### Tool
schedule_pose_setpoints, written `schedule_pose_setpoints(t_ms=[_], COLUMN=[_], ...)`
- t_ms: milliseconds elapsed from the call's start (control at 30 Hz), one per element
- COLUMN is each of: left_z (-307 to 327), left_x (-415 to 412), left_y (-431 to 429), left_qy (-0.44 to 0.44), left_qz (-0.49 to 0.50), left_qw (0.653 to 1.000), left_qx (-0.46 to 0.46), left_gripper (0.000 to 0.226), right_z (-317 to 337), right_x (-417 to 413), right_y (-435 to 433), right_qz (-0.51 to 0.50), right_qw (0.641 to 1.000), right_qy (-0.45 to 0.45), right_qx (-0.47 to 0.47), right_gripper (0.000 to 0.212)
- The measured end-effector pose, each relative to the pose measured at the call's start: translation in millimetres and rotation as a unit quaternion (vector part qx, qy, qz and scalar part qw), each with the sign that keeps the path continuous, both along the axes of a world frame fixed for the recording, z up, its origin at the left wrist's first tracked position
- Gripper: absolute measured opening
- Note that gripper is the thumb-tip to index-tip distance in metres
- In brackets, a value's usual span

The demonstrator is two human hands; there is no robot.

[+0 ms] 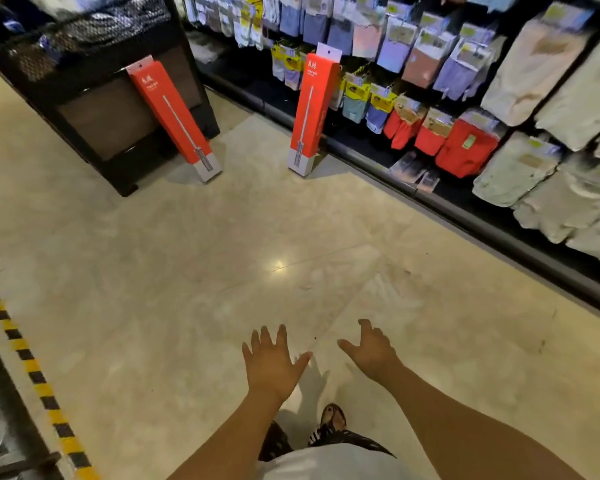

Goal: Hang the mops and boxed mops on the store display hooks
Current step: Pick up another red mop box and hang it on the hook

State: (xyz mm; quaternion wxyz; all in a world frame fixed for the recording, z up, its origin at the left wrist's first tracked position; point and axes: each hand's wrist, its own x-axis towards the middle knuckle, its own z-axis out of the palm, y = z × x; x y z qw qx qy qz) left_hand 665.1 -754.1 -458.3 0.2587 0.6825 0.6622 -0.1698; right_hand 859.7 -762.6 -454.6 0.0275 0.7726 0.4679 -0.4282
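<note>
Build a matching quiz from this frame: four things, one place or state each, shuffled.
1. left boxed mop
2. right boxed mop
3. striped tape
4. left hand

A. empty, fingers spread
B. leans on black cabinet
C. runs along floor, far left
D. stands against rack of hanging packs

Pairs: 1-B, 2-D, 3-C, 4-A
</note>
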Motion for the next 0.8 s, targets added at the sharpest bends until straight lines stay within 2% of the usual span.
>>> schedule_pose_setpoints(t_ms=[100,300,567,733,800], left_z=[-3.1,-16.3,-12.8,-8.2,-5.0], left_x=[-1.5,-14.9,-12.3,-40.0,-43.0], left_y=[32.7,125.0,306.6,402.9,429.2], left_qy=[0.000,-0.011,-0.037,0.035,0.032], left_qz=[0.001,-0.004,-0.061,-0.182,-0.182], left_qw=[1.000,1.000,0.997,0.983,0.983], left_qx=[-0.012,-0.009,-0.015,-0.006,-0.002], left_gripper=[0.084,0.072,0.082,0.095,0.122], right_z=[-3.8,-12.2,-13.8,-10.0,-7.3], right_x=[2.6,4.9,-2.6,-34.5,-44.5], right_y=[26.1,113.2,264.8,356.8,381.8], right_qz=[-0.052,-0.111,-0.187,-0.190,-0.161], right_qw=[0.998,0.993,0.982,0.980,0.985], right_qy=[0.036,0.034,0.025,0.049,0.054], right_qx=[0.012,0.020,0.002,0.020,0.021], right_gripper=[0.076,0.076,0.078,0.078,0.079])
